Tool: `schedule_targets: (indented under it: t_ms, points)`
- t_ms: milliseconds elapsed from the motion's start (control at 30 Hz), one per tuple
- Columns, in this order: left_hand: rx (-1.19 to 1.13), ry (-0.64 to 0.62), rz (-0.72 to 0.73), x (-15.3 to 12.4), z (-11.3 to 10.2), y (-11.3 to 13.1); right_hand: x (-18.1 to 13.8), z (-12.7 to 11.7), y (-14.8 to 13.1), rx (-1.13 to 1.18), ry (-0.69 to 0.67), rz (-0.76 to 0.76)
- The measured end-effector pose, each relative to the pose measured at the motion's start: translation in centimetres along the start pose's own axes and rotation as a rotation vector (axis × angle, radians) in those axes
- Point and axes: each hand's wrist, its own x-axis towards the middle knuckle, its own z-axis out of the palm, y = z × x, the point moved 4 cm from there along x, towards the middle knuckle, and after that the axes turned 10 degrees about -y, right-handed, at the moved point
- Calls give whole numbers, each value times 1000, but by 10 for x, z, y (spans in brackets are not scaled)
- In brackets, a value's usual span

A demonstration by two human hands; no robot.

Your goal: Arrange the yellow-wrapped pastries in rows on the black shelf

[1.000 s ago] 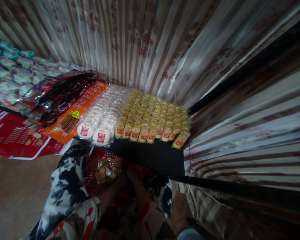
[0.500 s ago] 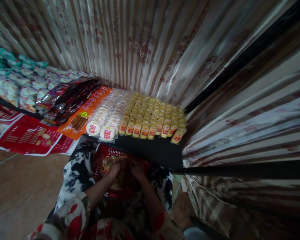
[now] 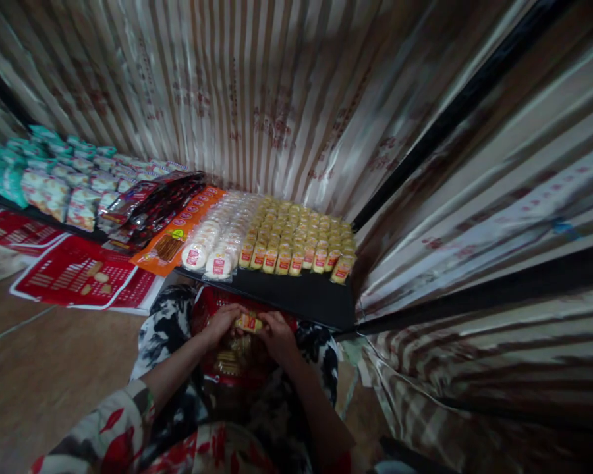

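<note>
Both hands on one piece: a yellow snack packet [image 3: 248, 322], red label facing up, held above the red basket [image 3: 205, 303] in the person's lap. Left hand [image 3: 224, 323] has its fingers pinching the packet's left end; right hand [image 3: 279, 336] pinches the right end, fingers bent in toward it. Undersides of both grips are hidden, so can't tell how the lower fingers sit.

Basket sits between the knees, just near of the black shelf [image 3: 296, 296]. More wrapped packets [image 3: 227, 362] lie in it below the hands — dim, can't count them.

Shelf, right to left: rows of yellow packets [image 3: 291, 240] standing close together, front labels facing near; a bare black strip on the near side of them. Touching on their left, two rows of white round packets [image 3: 207, 247]. Then an orange bag [image 3: 172, 243] lying flat, dark glossy packets [image 3: 153, 204] piled beside it, and white-and-teal bags [image 3: 84, 178] at the far left.

Red printed packaging [image 3: 79, 270] lies at left, lower than the shelf, over the brown floor [image 3: 54, 368]. Striped curtain [image 3: 257, 99] runs behind the shelf and down the right side; black post [image 3: 425, 138] slants across it.
</note>
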Motion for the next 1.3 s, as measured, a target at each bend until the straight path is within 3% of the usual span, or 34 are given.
schedule_targets:
  t_ms: [167,333,567,700,967,1167,1300]
  points:
    - [140,-102,51,-7,8,29,-9,-11,-13,20,-30,-40]
    - [237,-160,100,-8,23,53,-21,-24,-21,-65,44,-88]
    - [346,-113,230,14,52,71,-30,-52,-22,-157,229,60]
    - [356,-60,379,25,72,83,-28,-68,-8,-45,355,177]
    - [266,-71,498,45,113,96,0,-102,30,158,660,252]
    - [503,20,530,55,126,104,30,-117,45,143,759,283]
    - [578,14,545,62,128,108,43,-118,54,120,782,278]
